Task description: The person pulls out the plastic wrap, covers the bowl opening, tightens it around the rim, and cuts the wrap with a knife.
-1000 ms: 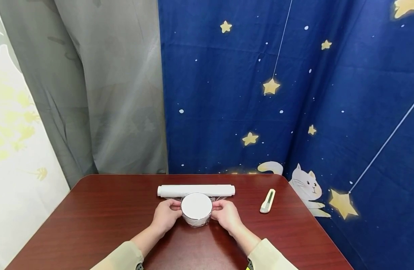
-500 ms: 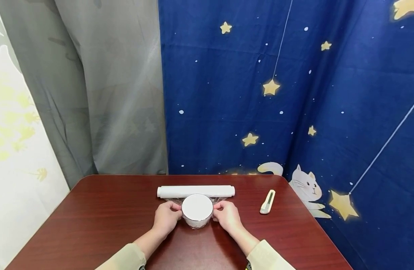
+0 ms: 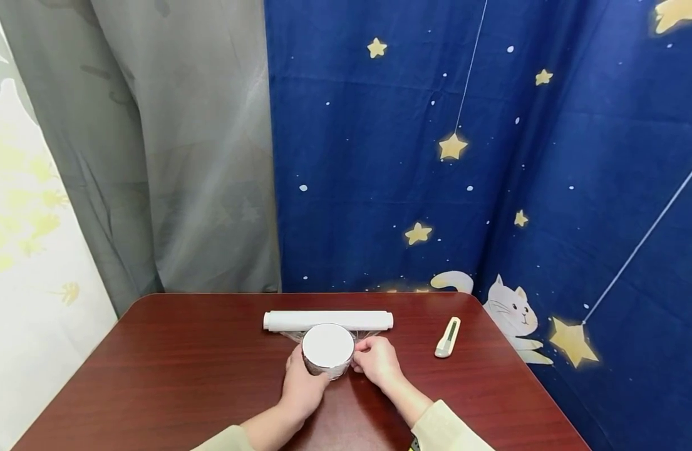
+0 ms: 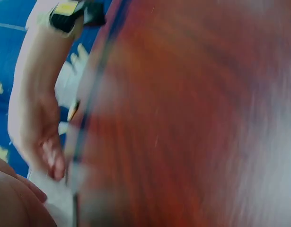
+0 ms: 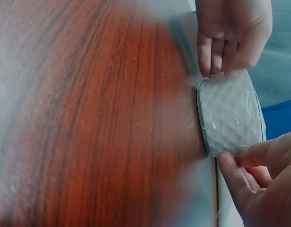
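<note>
A white round bowl (image 3: 327,346) with a thin dark rim stands at mid-table. In the right wrist view its quilted side (image 5: 230,113) shows wrinkles of clear cling film over it. My left hand (image 3: 302,389) grips the bowl from the left and front, thumb at the near side. At the bowl's right edge my right hand (image 3: 377,362) pinches the cling film (image 3: 367,336) between thumb and forefinger (image 5: 253,156). Behind the bowl lies the cling film roll (image 3: 327,321), with film stretching from it towards the bowl. The left wrist view is blurred and shows mostly table.
A cream utility knife (image 3: 448,337) lies on the right part of the dark red table (image 3: 182,357). Grey and blue star-patterned curtains (image 3: 379,156) hang behind the table's far edge.
My left hand has left its pinch at the bowl's left edge and come round to the front left, now gripping the bowl. The right hand keeps its place at the right edge.
</note>
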{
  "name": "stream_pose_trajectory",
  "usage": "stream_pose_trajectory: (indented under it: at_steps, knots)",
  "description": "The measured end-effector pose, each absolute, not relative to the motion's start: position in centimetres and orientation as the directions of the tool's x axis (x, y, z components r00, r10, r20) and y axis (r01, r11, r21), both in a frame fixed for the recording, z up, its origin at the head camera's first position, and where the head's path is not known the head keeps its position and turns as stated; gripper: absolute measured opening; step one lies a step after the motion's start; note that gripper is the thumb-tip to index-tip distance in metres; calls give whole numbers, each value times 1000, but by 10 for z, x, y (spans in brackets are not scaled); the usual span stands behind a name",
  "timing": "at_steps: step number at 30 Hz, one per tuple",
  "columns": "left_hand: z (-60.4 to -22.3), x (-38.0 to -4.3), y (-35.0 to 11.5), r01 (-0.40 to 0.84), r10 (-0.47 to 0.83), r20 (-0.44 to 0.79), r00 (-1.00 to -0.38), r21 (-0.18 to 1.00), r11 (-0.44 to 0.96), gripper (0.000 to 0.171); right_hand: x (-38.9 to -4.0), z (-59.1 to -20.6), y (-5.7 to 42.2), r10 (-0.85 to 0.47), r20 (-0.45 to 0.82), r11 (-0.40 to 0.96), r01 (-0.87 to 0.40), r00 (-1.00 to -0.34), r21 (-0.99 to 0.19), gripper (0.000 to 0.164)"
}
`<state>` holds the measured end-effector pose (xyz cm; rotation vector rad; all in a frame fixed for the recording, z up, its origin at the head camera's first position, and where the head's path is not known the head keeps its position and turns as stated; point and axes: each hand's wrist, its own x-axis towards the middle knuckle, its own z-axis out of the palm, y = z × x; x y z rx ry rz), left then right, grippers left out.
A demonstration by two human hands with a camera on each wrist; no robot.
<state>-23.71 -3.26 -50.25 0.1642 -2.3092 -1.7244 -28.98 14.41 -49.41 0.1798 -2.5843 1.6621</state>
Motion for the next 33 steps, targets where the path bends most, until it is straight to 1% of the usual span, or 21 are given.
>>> stream_pose_trajectory:
  at_steps: [2, 5, 9, 12, 15, 20, 23, 27, 30, 31, 33]
  knots:
    - [-504, -234, -23, 54, -272, 122, -955, 968, 244, 102, -289, -492, 144, -68, 105, 402, -123, -992, -907, 14]
    - [-506, -232, -8, 49, -331, 107, -938, 983, 176, 118, -289, -490, 145, -76, 90, 389, -112, -993, -914, 15]
    - [-507, -234, 9, -6, -428, 76, -900, 982, 188, 137, -289, -489, 147, -86, 53, 366, -81, -995, -927, 17]
    - [-508, -237, 18, -69, -494, 46, -868, 975, 212, 146, -288, -487, 147, -97, 0, 323, -32, -995, -946, 21]
    - [-509, -240, 22, -97, -537, 26, -843, 975, 200, 147, -289, -486, 147, -113, -45, 278, 11, -993, -960, 26]
    - [-514, -247, 24, -95, -595, 34, -803, 978, 184, 143, -290, -486, 147, -137, -88, 260, 50, -987, -964, 26]
    - [-515, -250, 24, -90, -619, 48, -784, 978, 189, 138, -290, -486, 147, -148, -102, 252, 62, -984, -966, 26]
    - [-515, -252, 24, -90, -628, 54, -776, 977, 195, 131, -288, -484, 148, -159, -115, 260, 70, -981, -963, 25]
    - [-517, -252, 23, -94, -629, 57, -775, 974, 204, 128, -289, -480, 151, -166, -121, 343, 57, -979, -938, 24]
    - [-517, -252, 23, -95, -629, 58, -775, 974, 207, 128, -292, -479, 153, -162, -113, 396, 41, -980, -917, 25]
    - [-517, -252, 23, -98, -626, 59, -778, 972, 212, 128, -301, -481, 159, -149, -45, 527, -41, -988, -849, 25]
